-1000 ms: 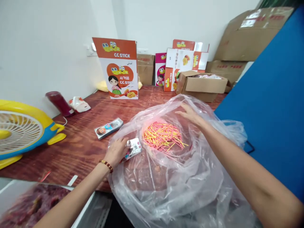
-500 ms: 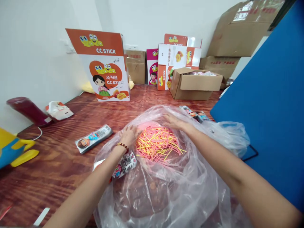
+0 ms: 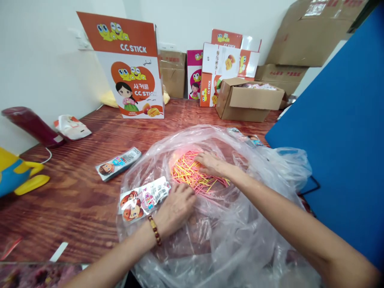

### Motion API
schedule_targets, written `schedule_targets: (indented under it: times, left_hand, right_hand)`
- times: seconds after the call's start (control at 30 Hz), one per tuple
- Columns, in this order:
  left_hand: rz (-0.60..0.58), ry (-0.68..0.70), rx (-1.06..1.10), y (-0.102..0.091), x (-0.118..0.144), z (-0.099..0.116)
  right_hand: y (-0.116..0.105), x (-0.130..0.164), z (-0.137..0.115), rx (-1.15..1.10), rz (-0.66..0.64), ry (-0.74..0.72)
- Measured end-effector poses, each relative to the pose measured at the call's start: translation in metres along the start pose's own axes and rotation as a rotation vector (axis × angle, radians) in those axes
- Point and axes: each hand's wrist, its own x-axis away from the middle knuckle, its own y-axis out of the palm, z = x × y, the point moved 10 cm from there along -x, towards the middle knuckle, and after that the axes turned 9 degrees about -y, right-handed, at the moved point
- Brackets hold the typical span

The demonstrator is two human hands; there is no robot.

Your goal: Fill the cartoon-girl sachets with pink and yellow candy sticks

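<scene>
A pile of thin pink and yellow sticks (image 3: pixel 184 170) lies in a large clear plastic bag (image 3: pixel 207 230) spread open on the table. At the pile's near edge is my left hand (image 3: pixel 179 206), a beaded bracelet on its wrist, fingers bent downward but apart. Across the pile's right side reaches my right hand (image 3: pixel 211 164), its fingers spread over the sticks, fingertips partly hidden among them. Neither hand visibly lifts anything. Close to my left hand, printed wrappers with cartoon faces (image 3: pixel 144 200) lie at the bag's left side.
Another stack of wrappers (image 3: pixel 118 163) is on the wooden table (image 3: pixel 99 208). At the back stand a CC Stick box (image 3: pixel 135 72) and an open carton (image 3: pixel 252 102). A blue panel (image 3: pixel 339 132) borders the right; a dark red bottle (image 3: pixel 33 126) leans at the left.
My left hand has moved from the pile's left side down to its near edge, uncovering the wrappers. My right hand has come in from the bag's far rim onto the sticks.
</scene>
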Motion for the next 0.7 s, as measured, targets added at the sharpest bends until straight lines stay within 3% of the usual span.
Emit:
schedule_targets:
  times: [0.07, 0.13, 0.3, 0.57, 0.7]
  left_hand:
    - [-0.049, 0.03, -0.034, 0.013, 0.007, 0.022]
    - [-0.071, 0.032, -0.072, 0.022, 0.007, 0.031]
    - [-0.075, 0.03, -0.086, 0.031, 0.002, 0.035]
    - [-0.123, -0.071, 0.029, 0.048, 0.023, 0.038]
    - [-0.156, -0.102, 0.077, 0.044, 0.029, 0.038]
  right_hand:
    - [0.003, 0.003, -0.005, 0.059, -0.007, 0.052]
    - [0.004, 0.003, -0.009, 0.121, -0.023, 0.09]
    - [0.005, -0.003, -0.015, 0.249, -0.022, 0.104]
    - [0.009, -0.001, -0.019, 0.304, 0.033, 0.115]
    - [0.004, 0.006, -0.023, 0.319, 0.064, 0.131]
